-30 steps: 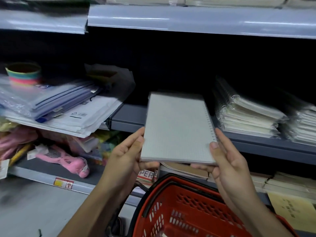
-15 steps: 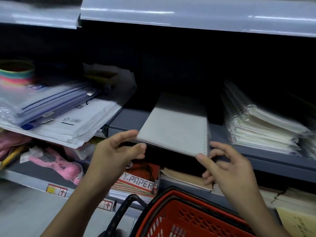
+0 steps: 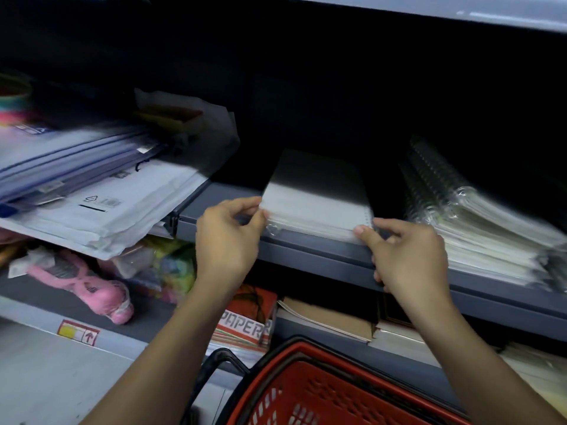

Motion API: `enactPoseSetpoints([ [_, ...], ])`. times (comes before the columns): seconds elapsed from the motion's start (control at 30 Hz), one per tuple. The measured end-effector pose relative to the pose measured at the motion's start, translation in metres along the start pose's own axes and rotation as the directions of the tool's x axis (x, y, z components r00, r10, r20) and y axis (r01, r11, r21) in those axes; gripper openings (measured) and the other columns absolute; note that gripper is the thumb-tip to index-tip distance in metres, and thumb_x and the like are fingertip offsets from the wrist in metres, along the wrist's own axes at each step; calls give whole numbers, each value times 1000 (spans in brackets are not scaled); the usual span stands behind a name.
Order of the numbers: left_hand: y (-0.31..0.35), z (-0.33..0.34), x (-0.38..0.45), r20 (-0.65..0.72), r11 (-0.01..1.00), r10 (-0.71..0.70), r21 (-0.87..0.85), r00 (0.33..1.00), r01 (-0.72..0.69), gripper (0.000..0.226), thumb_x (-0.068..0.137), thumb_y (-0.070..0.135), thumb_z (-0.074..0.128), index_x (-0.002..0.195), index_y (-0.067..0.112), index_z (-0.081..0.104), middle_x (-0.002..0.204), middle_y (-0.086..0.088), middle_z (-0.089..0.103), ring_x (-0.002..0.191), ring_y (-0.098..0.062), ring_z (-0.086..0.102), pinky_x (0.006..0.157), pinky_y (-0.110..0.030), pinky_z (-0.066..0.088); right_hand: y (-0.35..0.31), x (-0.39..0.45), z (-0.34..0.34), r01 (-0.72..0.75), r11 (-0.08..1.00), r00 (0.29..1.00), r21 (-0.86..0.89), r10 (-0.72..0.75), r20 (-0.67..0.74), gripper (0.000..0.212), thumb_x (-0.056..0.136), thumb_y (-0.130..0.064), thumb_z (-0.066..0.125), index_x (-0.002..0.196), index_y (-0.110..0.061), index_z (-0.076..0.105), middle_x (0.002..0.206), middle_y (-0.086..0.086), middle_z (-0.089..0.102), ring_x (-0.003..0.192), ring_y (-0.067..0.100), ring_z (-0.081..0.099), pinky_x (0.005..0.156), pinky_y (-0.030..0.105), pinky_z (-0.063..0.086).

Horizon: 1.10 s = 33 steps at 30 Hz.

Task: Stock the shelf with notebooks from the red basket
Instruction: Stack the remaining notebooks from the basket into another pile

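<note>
A grey spiral notebook (image 3: 316,197) in clear wrap lies flat on the dark shelf (image 3: 306,253), its near edge at the shelf's front lip. My left hand (image 3: 228,237) pinches its near left corner. My right hand (image 3: 405,256) touches its near right corner with thumb and fingertips, by the spiral binding. To the right sits a stack of wrapped spiral notebooks (image 3: 478,228). The red basket (image 3: 310,391) with a black handle stands below, at the frame's bottom; its contents are hidden.
A pile of plastic folders and white envelopes (image 3: 92,194) overhangs the shelf on the left. Below are a pink wrapped toy (image 3: 92,286), a red "PAPER" pad (image 3: 248,320) and brown notebooks (image 3: 331,320). A grey shelf edge runs overhead.
The notebook went from held up in both hands to lying flat on the shelf. Both hands now rest at its near corners, and the view has moved closer.
</note>
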State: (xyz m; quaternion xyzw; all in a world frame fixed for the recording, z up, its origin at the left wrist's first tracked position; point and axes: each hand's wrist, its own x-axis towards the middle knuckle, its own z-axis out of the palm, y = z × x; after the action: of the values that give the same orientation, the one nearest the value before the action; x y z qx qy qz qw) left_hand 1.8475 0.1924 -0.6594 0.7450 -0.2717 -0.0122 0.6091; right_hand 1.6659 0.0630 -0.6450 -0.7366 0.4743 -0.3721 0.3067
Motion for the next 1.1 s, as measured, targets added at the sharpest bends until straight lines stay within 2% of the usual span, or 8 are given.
enactPoseSetpoints([
  [0.17,1,7,2,-44,999,-4,34,999,6,19,86,32,74,104,25,76,95,7,75,87,-13,71,86,-38,58,4,6,0,19,1000,1000,14,-19,10,43,81,-56,69,114,-29,70,63,0,70,64,24,70,67,49,61],
  [0.4,5,-11,-21,-18,996,84,-37,996,-85,20,86,27,75,106,25,70,89,5,71,50,-3,48,53,-11,42,3,-38,-27,153,982,987,114,-158,36,19,93,-43,64,109,-34,66,58,9,63,55,24,64,69,46,58],
  [0.53,-4,-20,-54,118,991,124,-67,985,-117,19,84,23,78,103,23,72,80,2,71,51,-12,52,56,-29,52,17,-65,-41,137,987,977,90,-149,149,13,92,-41,65,102,-34,68,61,12,64,55,27,64,63,49,57],
  [0.8,-28,-6,-121,500,997,27,51,866,-61,17,82,16,78,88,29,69,75,1,70,54,-5,58,60,-19,49,86,-139,-57,12,998,933,-65,12,359,14,88,-41,66,92,-30,73,57,2,61,55,23,65,62,42,57],
  [0.87,-40,1,-139,596,993,-53,118,802,-22,16,82,13,76,86,26,68,69,1,66,54,-3,58,59,-18,48,107,-161,-56,-60,991,883,-123,110,457,12,91,-37,66,90,-27,73,62,3,66,53,19,66,58,36,55],
  [0.93,-53,8,-159,692,979,-132,205,710,-18,10,83,16,74,92,20,71,68,4,65,62,-5,61,68,-19,49,134,-183,-51,-289,949,760,-126,307,573,14,95,-30,64,90,-18,71,68,8,68,47,16,62,47,30,51],
  [1.03,-73,14,-187,776,906,-287,410,562,-103,19,91,21,66,108,15,72,98,-2,74,88,-13,67,82,-18,48,182,-212,-35,-574,794,552,-202,557,620,16,95,-28,65,89,-13,68,72,8,65,50,14,58,45,25,48],
  [1.1,-88,18,-202,797,834,-372,512,476,-205,30,95,27,60,119,11,68,120,-8,71,114,-21,65,93,-21,46,206,-228,-22,-639,723,506,-265,653,564,15,92,-32,68,86,-19,66,75,3,65,59,14,60,51,26,50],
])
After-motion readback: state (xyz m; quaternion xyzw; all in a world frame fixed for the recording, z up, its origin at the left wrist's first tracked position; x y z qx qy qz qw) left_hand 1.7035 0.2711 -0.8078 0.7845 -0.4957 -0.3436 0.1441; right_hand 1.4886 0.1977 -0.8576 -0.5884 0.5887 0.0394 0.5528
